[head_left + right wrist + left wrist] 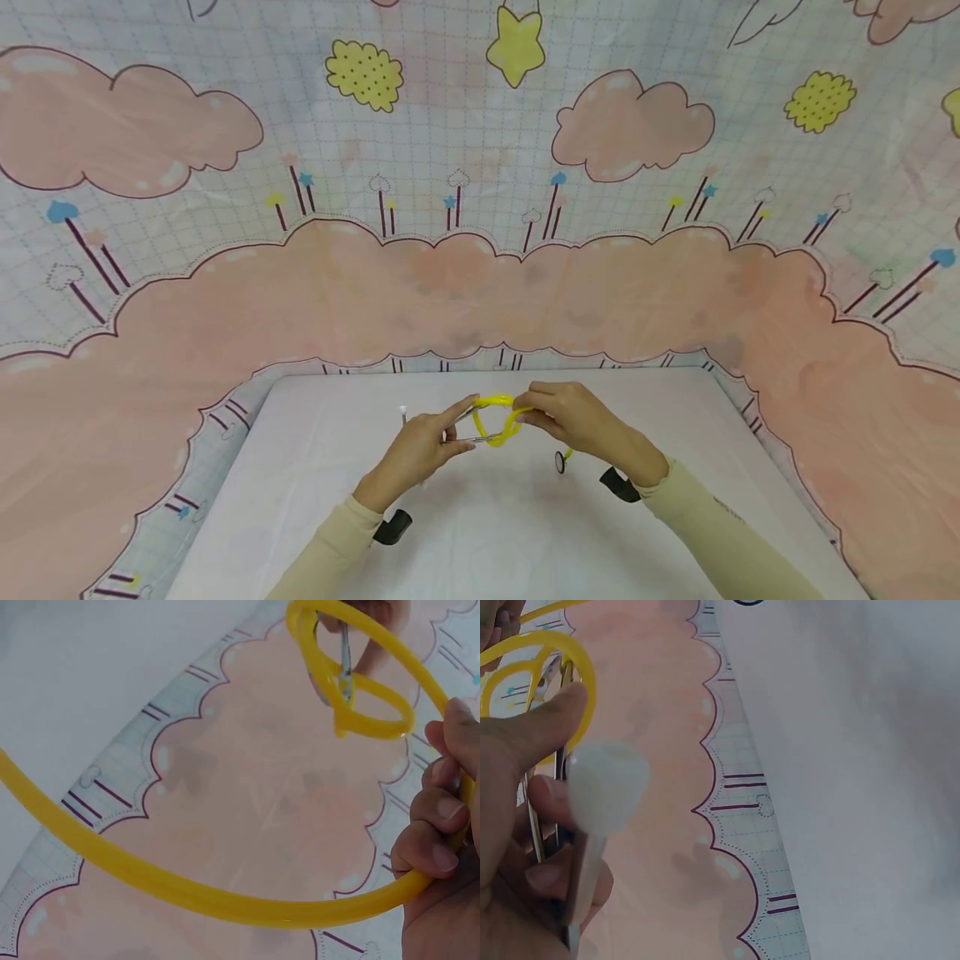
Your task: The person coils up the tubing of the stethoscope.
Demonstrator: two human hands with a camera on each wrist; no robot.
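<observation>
A stethoscope with yellow tubing (495,400) is held up between the two hands above the table. My left hand (420,454) grips its metal ear tubes (559,769), with the thumb near where metal meets tubing. One white ear tip (607,787) sticks out close to the left wrist camera. Part of the tubing forms a loop around the ends of the metal tubes. My right hand (577,412) pinches the tubing at the loop's right side. From that hand a length of tube (247,911) curves away; the dark-rimmed chest piece (560,462) hangs below it.
A white table (487,533) lies beneath the hands. Behind it hangs a cloth (465,292) printed with clouds and stars. Black pieces (393,527) sit at both wrists, beside the light sleeves (322,550).
</observation>
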